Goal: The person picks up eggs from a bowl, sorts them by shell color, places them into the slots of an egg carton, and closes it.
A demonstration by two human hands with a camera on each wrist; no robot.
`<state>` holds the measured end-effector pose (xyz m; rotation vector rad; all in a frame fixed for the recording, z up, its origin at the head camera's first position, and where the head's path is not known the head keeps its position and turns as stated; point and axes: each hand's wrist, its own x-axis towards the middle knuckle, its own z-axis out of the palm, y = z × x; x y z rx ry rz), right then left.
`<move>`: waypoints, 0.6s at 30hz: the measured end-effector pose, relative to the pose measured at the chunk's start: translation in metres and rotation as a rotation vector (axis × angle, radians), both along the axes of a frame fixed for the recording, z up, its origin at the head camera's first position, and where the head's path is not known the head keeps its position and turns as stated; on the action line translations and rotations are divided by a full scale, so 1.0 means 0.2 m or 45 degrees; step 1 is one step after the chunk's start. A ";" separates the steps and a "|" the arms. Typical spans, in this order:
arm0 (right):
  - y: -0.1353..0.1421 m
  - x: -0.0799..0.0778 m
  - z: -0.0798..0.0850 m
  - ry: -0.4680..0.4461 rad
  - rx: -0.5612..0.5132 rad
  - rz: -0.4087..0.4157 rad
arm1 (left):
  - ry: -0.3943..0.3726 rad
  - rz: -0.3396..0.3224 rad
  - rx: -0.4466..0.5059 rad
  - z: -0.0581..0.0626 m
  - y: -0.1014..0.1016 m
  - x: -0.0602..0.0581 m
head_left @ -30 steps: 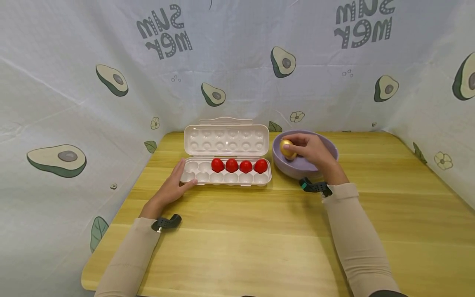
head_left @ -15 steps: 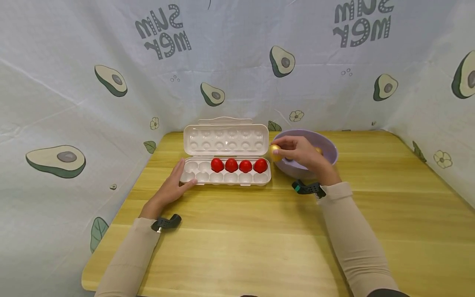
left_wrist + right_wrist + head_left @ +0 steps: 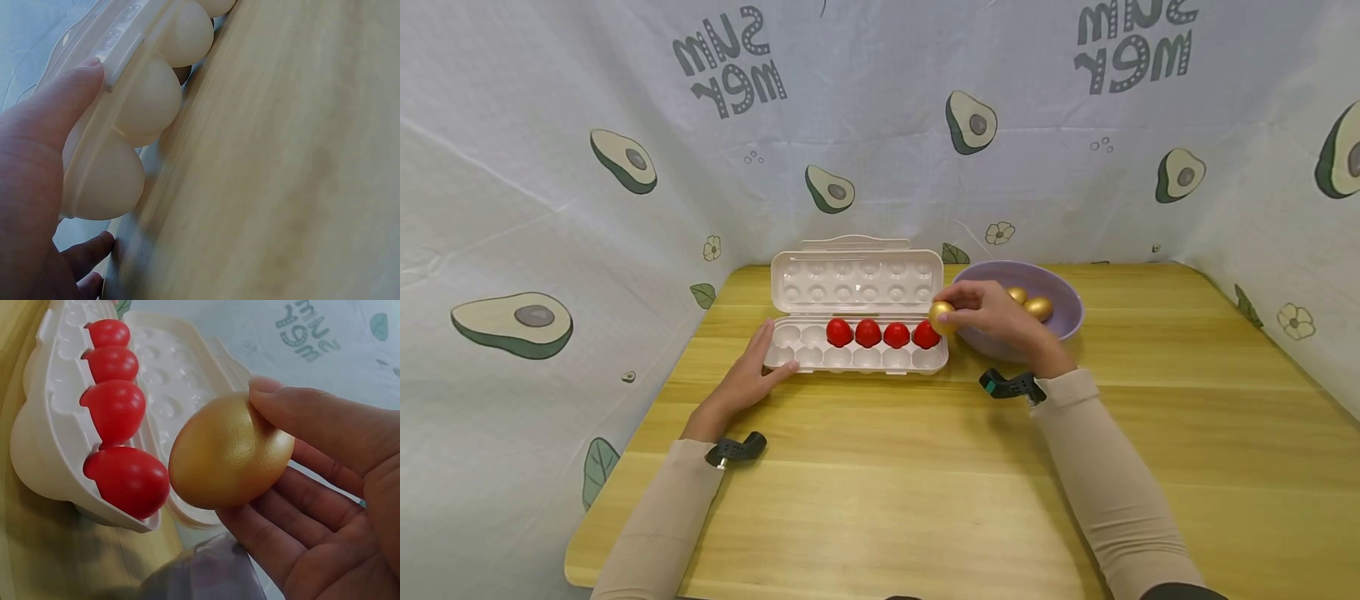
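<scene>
In the head view, the left hand holds the left end of a white plastic egg carton. Its thumb lies on the front rim in the left wrist view, with the other fingers around the end. Between the thumb and fingers of the right hand is a golden egg, pinched just above the carton's right end. Several red eggs sit side by side in the back row, starting from the right; the front-row cups hold none. The carton's lid is folded back.
A purple bowl stands right of the carton, partly behind the right hand, with golden eggs inside. Both rest on a wooden table. A white cloth with avocado prints hangs behind the table.
The right hand has lifted the golden egg out of the purple bowl and moved left to the carton's right end. More golden eggs in the bowl now show. The left hand stays put.
</scene>
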<state>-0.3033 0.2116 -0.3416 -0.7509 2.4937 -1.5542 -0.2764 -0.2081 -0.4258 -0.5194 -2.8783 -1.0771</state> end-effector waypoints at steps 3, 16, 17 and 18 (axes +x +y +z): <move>-0.02 0.01 0.00 -0.030 0.000 0.014 | 0.001 0.000 -0.008 0.00 0.00 0.00; -0.09 0.02 -0.03 -0.025 0.064 0.110 | 0.004 -0.002 -0.003 0.00 0.00 0.00; -0.09 0.02 -0.04 -0.023 0.068 0.114 | 0.005 -0.002 -0.001 0.00 0.00 0.00; -0.10 0.01 -0.04 -0.022 0.074 0.116 | 0.004 -0.002 0.001 0.00 0.00 0.00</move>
